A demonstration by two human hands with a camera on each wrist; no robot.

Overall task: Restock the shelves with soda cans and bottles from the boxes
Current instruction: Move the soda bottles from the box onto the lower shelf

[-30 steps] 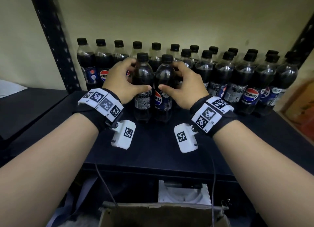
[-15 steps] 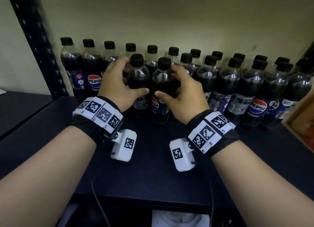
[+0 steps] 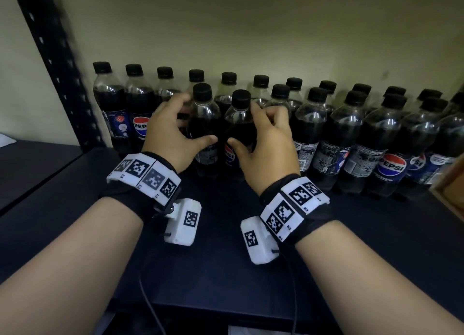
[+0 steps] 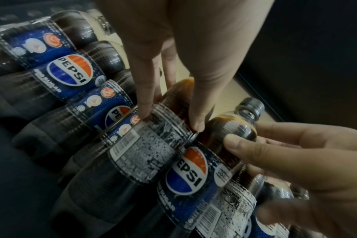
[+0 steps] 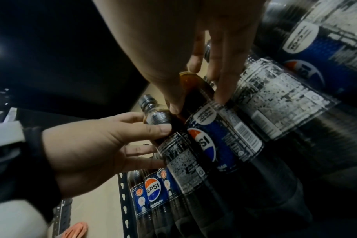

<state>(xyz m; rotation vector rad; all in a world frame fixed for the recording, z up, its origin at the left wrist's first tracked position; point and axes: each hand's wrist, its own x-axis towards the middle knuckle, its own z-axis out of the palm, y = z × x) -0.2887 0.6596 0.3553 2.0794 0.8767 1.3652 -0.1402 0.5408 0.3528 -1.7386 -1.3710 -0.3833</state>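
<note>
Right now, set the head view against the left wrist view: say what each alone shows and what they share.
Only the head view shows the black caps of the back row, the shelf upright, both wristbands and the dark shelf board.

Only the left wrist view shows the barcode and fine print on the label of the left hand's bottle.

Both show the left hand and right hand, each curled round one Pepsi bottle, standing side by side.

Bottle rows (image 3: 326,133) behind; shelf front (image 3: 213,272) seemingly open.
</note>
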